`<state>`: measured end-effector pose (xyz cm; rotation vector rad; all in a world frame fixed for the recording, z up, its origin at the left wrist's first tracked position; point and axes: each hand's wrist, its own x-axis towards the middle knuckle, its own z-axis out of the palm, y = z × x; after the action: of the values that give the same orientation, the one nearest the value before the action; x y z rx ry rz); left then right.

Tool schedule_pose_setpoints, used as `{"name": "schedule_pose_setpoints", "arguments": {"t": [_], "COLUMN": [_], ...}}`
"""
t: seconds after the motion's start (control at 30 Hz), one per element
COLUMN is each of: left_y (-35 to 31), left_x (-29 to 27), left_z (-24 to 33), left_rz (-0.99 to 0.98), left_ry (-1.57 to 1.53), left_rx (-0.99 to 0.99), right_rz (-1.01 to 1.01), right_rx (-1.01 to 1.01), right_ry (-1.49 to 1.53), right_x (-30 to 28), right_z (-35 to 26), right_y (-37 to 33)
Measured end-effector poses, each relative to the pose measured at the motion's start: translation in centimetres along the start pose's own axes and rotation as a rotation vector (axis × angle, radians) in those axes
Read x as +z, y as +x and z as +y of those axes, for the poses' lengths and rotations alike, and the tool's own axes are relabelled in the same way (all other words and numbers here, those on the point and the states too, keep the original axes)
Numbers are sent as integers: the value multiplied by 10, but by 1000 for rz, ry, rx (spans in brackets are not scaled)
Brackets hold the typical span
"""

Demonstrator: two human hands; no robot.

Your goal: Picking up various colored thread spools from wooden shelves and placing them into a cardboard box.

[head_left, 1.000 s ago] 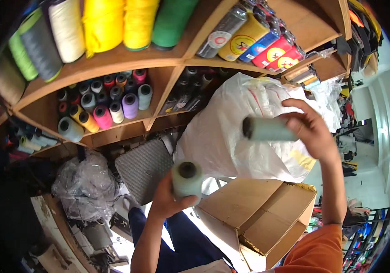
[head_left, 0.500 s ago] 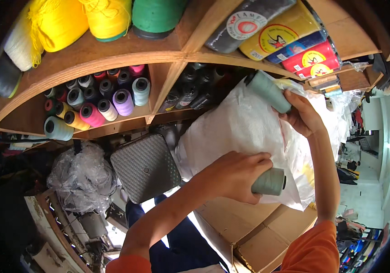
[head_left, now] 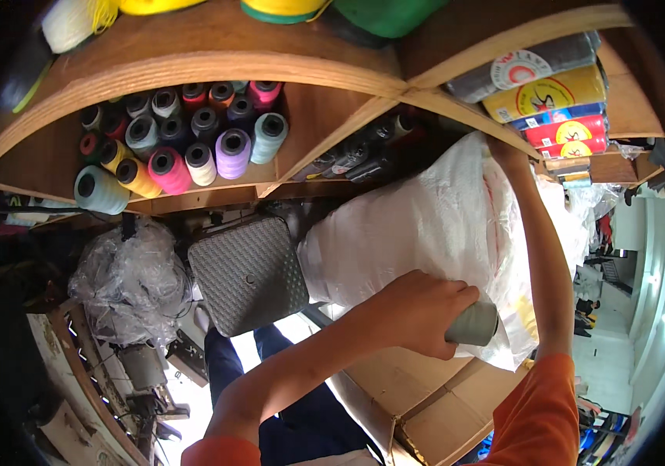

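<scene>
Our right hand [head_left: 508,150] has reached far past the shelf edge [head_left: 460,111], its spool now hidden; we've brought our left hand [head_left: 432,313] rightward.

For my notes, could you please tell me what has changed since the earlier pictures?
The left hand swung right across the body, its spool still held. The right arm reached up beneath the shelf, its spool now hidden. The shelved spools stayed put.

Single wide fisheye view from the person's head, downward, the left hand [head_left: 432,314] close below.
</scene>
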<state>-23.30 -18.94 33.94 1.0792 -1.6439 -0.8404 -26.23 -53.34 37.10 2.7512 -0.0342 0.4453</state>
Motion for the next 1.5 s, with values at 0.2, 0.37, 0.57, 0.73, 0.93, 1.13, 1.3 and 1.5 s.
{"name": "schedule_pose_setpoints", "arguments": {"t": [0.2, 0.37, 0.57, 0.73, 0.93, 1.13, 1.3, 1.5], "left_y": [-5, -4, -12, -13, -30, -55, -74, -68], "left_x": [3, 2, 4, 7, 14, 12, 3, -13], "left_z": [-3, -2, -6, -7, -18, -29, -34, -32], "left_rz": [-9, -17, -3, 21, 186, 454, 667, 747], "left_ry": [0, -4, -48, -48, -193, -414, -271, -84], "left_rx": [-9, -5, -17, -5, 21, -31, -254, -269], "right_rz": [-140, -473, -522, -470, -444, -421, -685, -848], "right_rx": [8, 291, 216, 164, 126, 58, 267, 93], "right_ry": [-62, -71, 95, 90, 95, 101, 444, 959], "right_x": [23, 58, 77, 89, 98, 95, 12, -121], "right_z": [-3, 18, -11, -11, -14, -11, -85, -186], "right_y": [4, 10, 16, 22, 24, 23, 41, 52]}}
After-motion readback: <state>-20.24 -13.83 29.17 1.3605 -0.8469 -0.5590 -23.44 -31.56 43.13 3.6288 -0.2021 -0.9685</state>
